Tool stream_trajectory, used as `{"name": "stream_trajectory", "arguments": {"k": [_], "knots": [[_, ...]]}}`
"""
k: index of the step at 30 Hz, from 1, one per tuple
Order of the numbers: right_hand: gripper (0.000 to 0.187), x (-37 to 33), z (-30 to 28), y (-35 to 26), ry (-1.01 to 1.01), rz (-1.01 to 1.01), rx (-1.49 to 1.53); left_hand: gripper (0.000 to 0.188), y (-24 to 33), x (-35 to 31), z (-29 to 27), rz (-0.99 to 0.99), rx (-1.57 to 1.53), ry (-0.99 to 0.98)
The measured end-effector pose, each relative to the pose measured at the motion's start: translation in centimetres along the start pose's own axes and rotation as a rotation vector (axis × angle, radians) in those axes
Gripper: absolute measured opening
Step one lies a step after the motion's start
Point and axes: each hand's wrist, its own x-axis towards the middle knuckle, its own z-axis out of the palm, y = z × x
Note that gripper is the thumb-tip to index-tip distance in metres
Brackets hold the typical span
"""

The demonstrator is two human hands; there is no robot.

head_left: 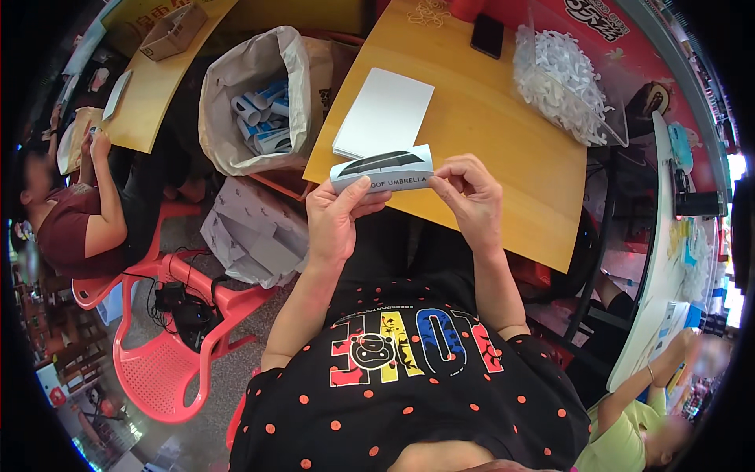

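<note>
Between my two hands, just over the table's near edge, is a curled printed paper sleeve, pale blue and white with a dark umbrella picture. My left hand grips its left end, thumb in front and fingers behind. At the other end, my right hand pinches the sleeve's edge between thumb and fingers. Right behind the sleeve, a stack of white paper sheets lies on the yellow wooden table. Whether anything is inside the sleeve cannot be seen.
Left of the table stands a large paper sack holding several rolled sleeves. A clear bin of white strips and a black phone are at the far right. A red chair bears black cables. Other people sit at both sides.
</note>
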Motion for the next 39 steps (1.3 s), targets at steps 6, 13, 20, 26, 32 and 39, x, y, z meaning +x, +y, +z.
{"name": "stream_trajectory", "arguments": {"k": [6,13,20,26,32,39], "knots": [[0.004,-0.4,0.5,0.2,0.016,0.21,0.302,0.02,0.0,-0.4,0.2,0.03,0.046,-0.007],[0.009,-0.4,1.2,2.5,0.027,0.333,0.464,0.02,-0.7,-0.4,0.1,0.101,0.099,0.029],[0.014,-0.9,3.0,0.9,-0.09,0.525,0.69,0.019,-1.2,-0.4,-0.6,0.083,0.165,0.034],[0.012,-1.3,3.5,1.7,-0.068,0.445,0.644,0.02,-1.3,-0.5,-0.2,0.022,0.141,0.034],[0.013,-1.4,3.6,1.4,-0.065,0.382,0.567,0.031,-1.8,-0.6,1.3,0.101,0.295,0.14],[0.018,-1.5,2.4,2.0,-0.092,0.451,0.642,0.019,-2.4,-0.1,-0.3,0.028,0.181,0.026]]}}
